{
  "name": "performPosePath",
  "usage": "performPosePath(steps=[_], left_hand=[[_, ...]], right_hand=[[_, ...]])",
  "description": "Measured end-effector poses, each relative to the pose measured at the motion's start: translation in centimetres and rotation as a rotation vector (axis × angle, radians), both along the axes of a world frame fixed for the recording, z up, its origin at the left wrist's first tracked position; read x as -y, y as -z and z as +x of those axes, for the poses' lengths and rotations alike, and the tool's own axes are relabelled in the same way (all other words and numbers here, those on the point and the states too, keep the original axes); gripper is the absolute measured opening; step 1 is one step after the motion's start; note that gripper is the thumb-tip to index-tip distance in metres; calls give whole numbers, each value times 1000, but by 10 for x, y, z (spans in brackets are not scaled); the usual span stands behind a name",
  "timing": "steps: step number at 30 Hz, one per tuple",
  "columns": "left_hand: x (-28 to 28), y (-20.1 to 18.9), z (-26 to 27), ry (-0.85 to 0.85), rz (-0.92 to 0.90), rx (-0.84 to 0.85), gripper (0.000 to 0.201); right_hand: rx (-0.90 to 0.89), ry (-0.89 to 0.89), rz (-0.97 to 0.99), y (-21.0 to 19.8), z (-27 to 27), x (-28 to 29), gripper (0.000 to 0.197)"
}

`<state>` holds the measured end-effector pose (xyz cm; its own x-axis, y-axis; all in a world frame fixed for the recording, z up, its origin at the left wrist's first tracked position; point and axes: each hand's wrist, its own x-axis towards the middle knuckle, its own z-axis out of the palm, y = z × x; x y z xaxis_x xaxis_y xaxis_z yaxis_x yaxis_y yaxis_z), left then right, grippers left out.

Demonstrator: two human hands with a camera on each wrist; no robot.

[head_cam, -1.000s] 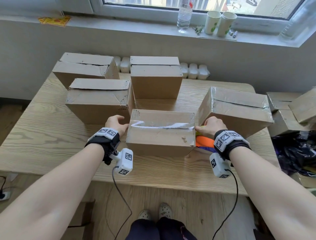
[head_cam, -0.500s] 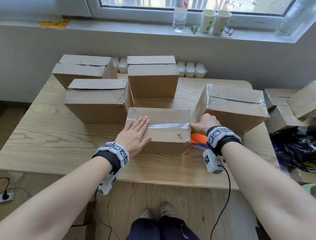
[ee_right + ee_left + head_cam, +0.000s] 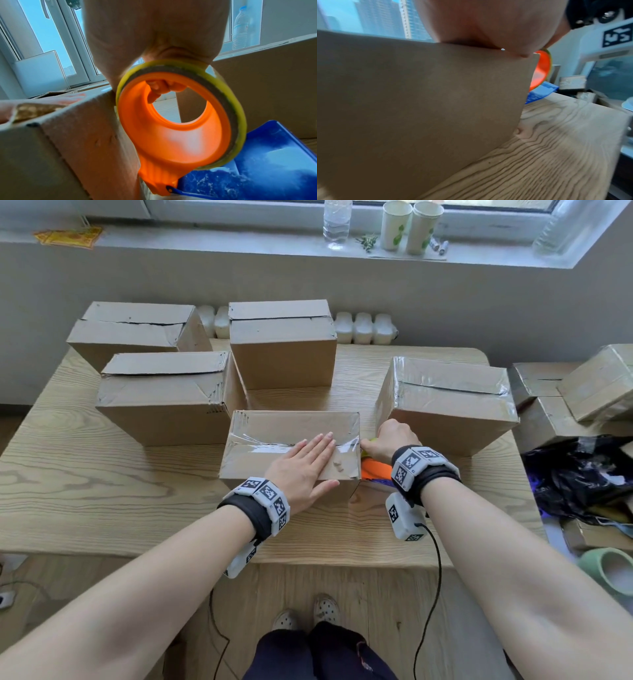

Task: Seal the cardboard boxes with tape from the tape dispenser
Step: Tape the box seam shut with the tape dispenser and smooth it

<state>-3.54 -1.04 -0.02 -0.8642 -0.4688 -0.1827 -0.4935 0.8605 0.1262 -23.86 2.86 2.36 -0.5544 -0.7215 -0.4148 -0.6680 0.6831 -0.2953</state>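
A small cardboard box stands at the table's near middle, with clear tape along its top seam. My left hand lies flat on the box's top, fingers straight over the taped seam. My right hand grips the orange tape dispenser against the box's right end. In the right wrist view my fingers curl through the orange dispenser, which carries a yellowish tape roll. The left wrist view shows the box's front wall and the dispenser behind its corner.
Three cardboard boxes stand behind and to the left; a taped box stands to the right. More boxes and a black bag lie off the wooden table's right edge. A windowsill holds a bottle and cups.
My left hand left the box's left side, came onto its top and slid right along the taped seam. My right hand stayed with the dispenser at the right end.
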Motion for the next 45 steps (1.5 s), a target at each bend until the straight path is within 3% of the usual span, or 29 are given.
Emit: performPosePath(steps=[6,13,24,31,41,45], left_hand=[[-14,1,-34,48,17,-59,75],[-17,4,-41,34,7,-73,82],[-18,6,-33,81,-27,-29,77],[-14,5,-32,130,5,-40,78],[-10,5,-30,145,33,-56,80],[-12,5,-33,127,37,-69,82]], right_hand=[[0,0,-6,-2,0,-2,33],[31,-23,-17,-1,0,-2,40],[340,-25,-68,-12,-42,-29,23],[258,46,-33,-3,-60,-64,53],[158,91,43,-9,-77,-99,57],[273,108,3,-12,-85,-112,51]])
